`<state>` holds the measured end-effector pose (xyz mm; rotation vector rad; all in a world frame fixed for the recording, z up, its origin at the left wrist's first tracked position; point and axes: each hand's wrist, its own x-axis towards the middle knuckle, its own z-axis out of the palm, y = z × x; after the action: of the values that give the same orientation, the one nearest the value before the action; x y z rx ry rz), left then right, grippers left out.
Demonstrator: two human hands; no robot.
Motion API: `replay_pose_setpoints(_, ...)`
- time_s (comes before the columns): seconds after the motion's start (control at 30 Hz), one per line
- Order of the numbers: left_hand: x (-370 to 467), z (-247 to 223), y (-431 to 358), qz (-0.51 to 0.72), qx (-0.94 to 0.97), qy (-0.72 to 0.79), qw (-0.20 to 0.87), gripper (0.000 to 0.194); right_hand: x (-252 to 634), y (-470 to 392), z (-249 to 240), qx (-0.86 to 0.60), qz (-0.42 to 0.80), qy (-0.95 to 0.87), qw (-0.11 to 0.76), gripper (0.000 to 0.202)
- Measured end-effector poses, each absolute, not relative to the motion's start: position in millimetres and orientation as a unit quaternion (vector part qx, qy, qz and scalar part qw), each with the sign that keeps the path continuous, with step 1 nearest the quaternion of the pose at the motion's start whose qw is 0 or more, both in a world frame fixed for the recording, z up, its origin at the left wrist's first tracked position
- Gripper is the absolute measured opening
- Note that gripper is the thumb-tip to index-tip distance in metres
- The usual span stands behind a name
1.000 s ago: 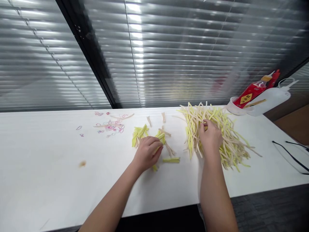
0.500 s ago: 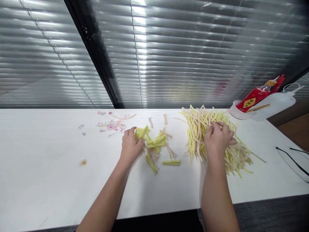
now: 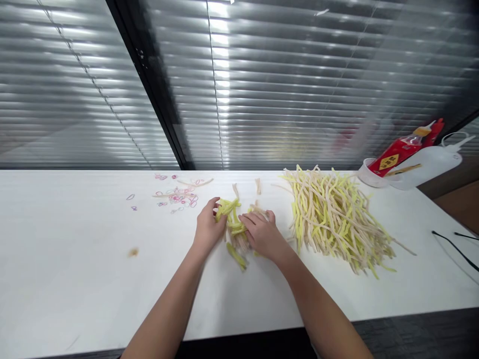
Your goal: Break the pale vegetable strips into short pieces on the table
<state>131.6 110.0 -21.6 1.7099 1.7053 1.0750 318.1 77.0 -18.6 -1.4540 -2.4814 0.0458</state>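
Note:
Yellow and beige bundles of short soft strands [image 3: 236, 228] lie in a small heap between my hands. My left hand [image 3: 210, 224] is at the heap's left side, its thumb and fingers curled round some yellow strands. From the right, my right hand [image 3: 264, 234] reaches over the heap, palm down, its fingers spread on the bundles and covering part of them. One yellow bundle [image 3: 236, 257] lies just in front of the heap. A large loose pile of yellow and beige strands [image 3: 329, 214] is further right, touched by neither hand.
Small pink and purple rubber bands [image 3: 181, 197] are scattered at the left back. At the right back, a red bottle [image 3: 396, 154] and a white squeeze bottle [image 3: 430, 167] lean by a clear cup [image 3: 372, 177]. Black glasses temples [image 3: 454, 249] show at the right edge.
My right hand has left the large pile and moved left onto the small heap. My left hand has barely moved. The view has shifted slightly.

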Motion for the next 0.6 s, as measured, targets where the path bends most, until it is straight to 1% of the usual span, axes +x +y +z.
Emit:
replay_pose_setpoints(0.13, 132.4, -15.2, 108.4, 0.451, 0.58, 0.614, 0.288, 0.049, 323.7, 80.5, -21.3, -0.523, 0.014, -0.833, 0.177, 0.03)
replay_pose_setpoints(0.27, 133.2, -10.5, 108.0, 0.521, 0.523, 0.582, 0.341, 0.054, 327.5, 82.9, -19.3, -0.568, 0.002, -0.786, 0.247, 0.034)
replay_pose_setpoints(0.4, 136.6, -5.4, 107.2, 0.569, 0.454, 0.523, 0.442, 0.069, 326.9, 83.4, -17.6, -0.613, -0.016, -0.734, 0.292, 0.041)
replay_pose_setpoints(0.47, 139.3, -1.3, 105.9, 0.569, 0.415, 0.499, 0.505, 0.072, 326.0, 82.7, -16.0, -0.612, -0.023, -0.728, 0.307, 0.038)
replay_pose_setpoints(0.53, 142.4, 3.2, 104.2, 0.566, 0.379, 0.472, 0.559, 0.069, 324.4, 81.3, -14.2, -0.593, -0.015, -0.738, 0.321, 0.033)
replay_pose_setpoints(0.6, 145.3, 7.0, 102.6, 0.567, 0.344, 0.452, 0.597, 0.061, 321.5, 79.2, -13.4, -0.564, 0.0, -0.755, 0.335, 0.028)
